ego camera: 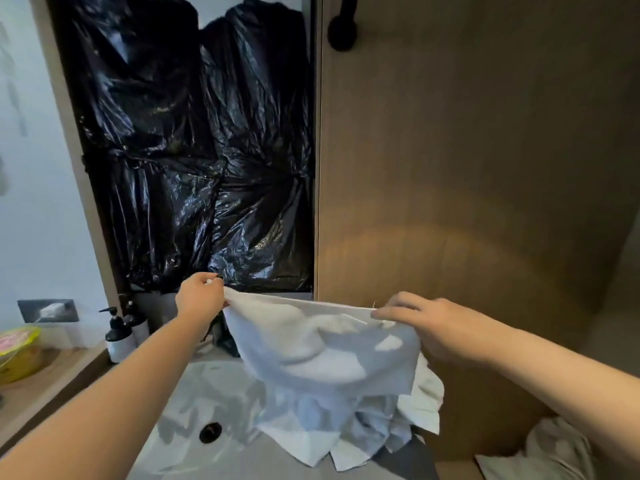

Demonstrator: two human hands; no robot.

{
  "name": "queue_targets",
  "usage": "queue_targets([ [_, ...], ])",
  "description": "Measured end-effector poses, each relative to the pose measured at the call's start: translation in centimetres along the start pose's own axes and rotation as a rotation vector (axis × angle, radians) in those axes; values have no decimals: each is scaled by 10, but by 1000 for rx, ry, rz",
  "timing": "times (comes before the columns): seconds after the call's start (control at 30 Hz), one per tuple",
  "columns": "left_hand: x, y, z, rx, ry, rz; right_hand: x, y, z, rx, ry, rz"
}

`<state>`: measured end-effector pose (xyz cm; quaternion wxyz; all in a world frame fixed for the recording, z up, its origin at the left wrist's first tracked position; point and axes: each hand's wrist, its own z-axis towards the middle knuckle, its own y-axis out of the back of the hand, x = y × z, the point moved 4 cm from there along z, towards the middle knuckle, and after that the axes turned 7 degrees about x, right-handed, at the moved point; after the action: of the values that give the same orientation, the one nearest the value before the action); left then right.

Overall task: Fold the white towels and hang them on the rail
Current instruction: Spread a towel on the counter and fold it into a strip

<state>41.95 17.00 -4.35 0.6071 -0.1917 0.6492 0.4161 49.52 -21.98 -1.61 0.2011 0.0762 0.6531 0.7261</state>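
We see a white towel (311, 344) stretched between our two hands above a grey sink (194, 410), its top edge drawn nearly level, so its long axis runs left to right while the rest of the cloth hangs down. The left hand (200, 299) pinches the towel's left top corner, fingers curled tight over the hem; the right hand (436, 329) grips the right top corner, thumb and fingers closed on the fabric. The upper edge tilts slightly, the left corner a little higher than the right. Below the held towel, more white towels (363, 434) lie crumpled in a heap at the sink's right edge, touching the lower hem of the hanging one. A dark drain (210, 432) shows in the basin near the left of the heap. Behind the towel a mirror or panel is covered with black plastic sheeting (194, 150), and a brown wall panel (467, 168) stands to the right. On the counter's far left corner stand two dark pump bottles (119, 336) with white labels; any writing on them is too small to read. A yellow packet (17, 351) sits at the left edge, its print blurred.
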Motion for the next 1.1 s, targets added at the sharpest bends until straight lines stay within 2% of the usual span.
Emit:
queue_targets([
  [0.17,-37,-1,19,11,-24,-177,-2,42,4,-2,-80,45],
  [0.37,-85,-12,19,-48,-139,-239,-17,74,-13,-37,-280,120],
  [0.5,-103,-21,18,-29,-144,-210,-16,77,-29,-42,-342,220],
  [0.57,-112,-25,17,-15,-131,-211,-12,84,-34,-107,-356,266],
  [0.63,-128,-26,16,-37,-142,-250,-6,102,-37,-281,-359,261],
  [0.73,-169,-19,13,-91,-303,-284,9,132,-42,-588,-323,218],
  [0.8,-201,-12,10,-91,-410,-271,25,140,-41,-662,-278,193],
  [0.93,-244,-7,7,-18,-430,-162,48,133,-41,-610,-256,282],
  [1.0,-253,-3,4,-33,-454,-107,52,131,-42,-595,-266,326],
  [1.1,-251,0,-4,-42,-697,-11,53,129,-49,-580,-322,344],
])
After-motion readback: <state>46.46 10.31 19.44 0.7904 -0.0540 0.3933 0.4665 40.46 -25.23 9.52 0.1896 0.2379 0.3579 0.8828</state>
